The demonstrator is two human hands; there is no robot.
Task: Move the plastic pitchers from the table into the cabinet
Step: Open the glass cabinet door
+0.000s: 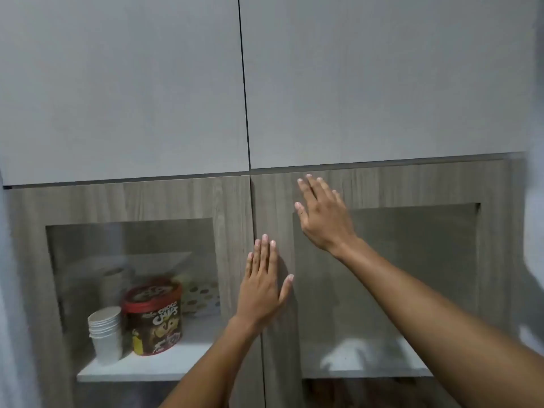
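Note:
I face a wood-grain cabinet (188, 201) with two glass-paned doors, both closed. My left hand (263, 285) lies flat and open on the frame of the right door beside the centre seam. My right hand (322, 214) is flat and open on the upper frame of the right door (412, 184), fingers spread. Neither hand holds anything. No plastic pitcher and no table are in view.
Behind the left glass pane, a white shelf (141, 368) carries a stack of white paper cups (106, 331), a red-lidded cereal tub (154, 316) and a dotted box behind it. Two plain grey upper doors (117, 83) hang above. The right pane looks hazy.

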